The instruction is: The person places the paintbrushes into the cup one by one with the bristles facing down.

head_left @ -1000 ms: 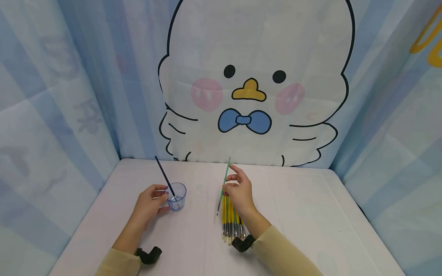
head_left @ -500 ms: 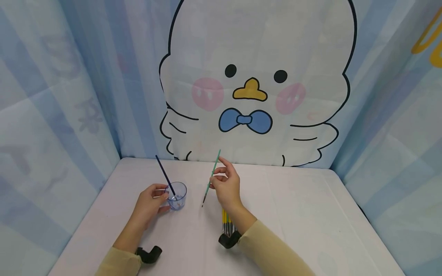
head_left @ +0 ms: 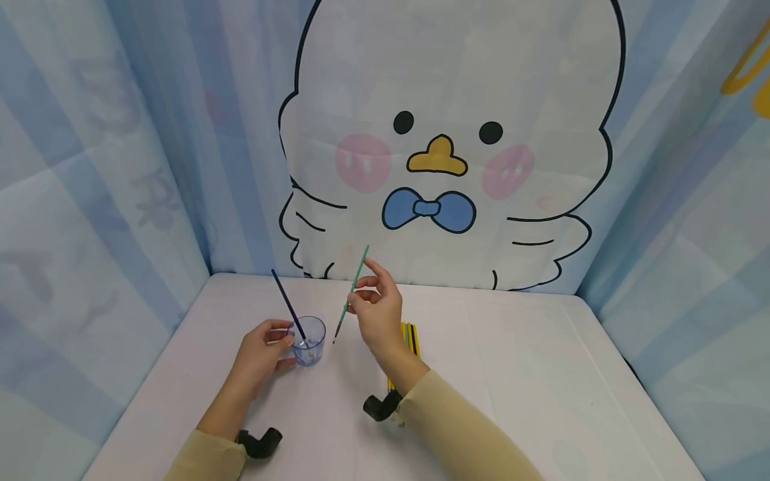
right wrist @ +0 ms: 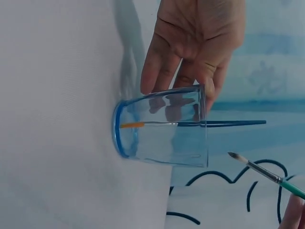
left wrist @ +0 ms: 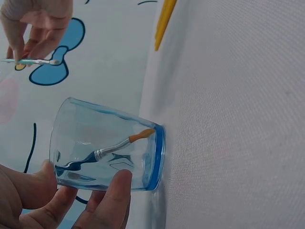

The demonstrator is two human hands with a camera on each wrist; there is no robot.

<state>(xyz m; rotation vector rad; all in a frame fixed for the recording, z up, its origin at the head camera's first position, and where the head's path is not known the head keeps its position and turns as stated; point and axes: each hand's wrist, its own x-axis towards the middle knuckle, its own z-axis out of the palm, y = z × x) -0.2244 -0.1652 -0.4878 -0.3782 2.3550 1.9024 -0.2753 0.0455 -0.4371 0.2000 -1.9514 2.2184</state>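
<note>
My left hand (head_left: 257,357) grips the side of a clear bluish cup (head_left: 315,354), which stands upright on the table. A dark blue paintbrush (head_left: 285,298) leans in the cup, its orange bristles (left wrist: 143,134) down at the base. My right hand (head_left: 380,317) pinches a green paintbrush (head_left: 352,290) between thumb and fingers, up to the right of the cup. This brush tilts with its bristle end down; in the right wrist view its dark-tipped bristles (right wrist: 236,156) point toward the cup's mouth, apart from it.
A row of yellow and other brushes (head_left: 414,339) lies on the white table (head_left: 529,387), partly hidden under my right forearm. Behind the table hangs a curtain (head_left: 445,254) with a cartoon bird. Black wrist mounts (head_left: 261,443) sit on both wrists.
My right hand has carried the green paintbrush up and leftward, from above the row of brushes to near the cup. The left hand and cup have stayed in place.
</note>
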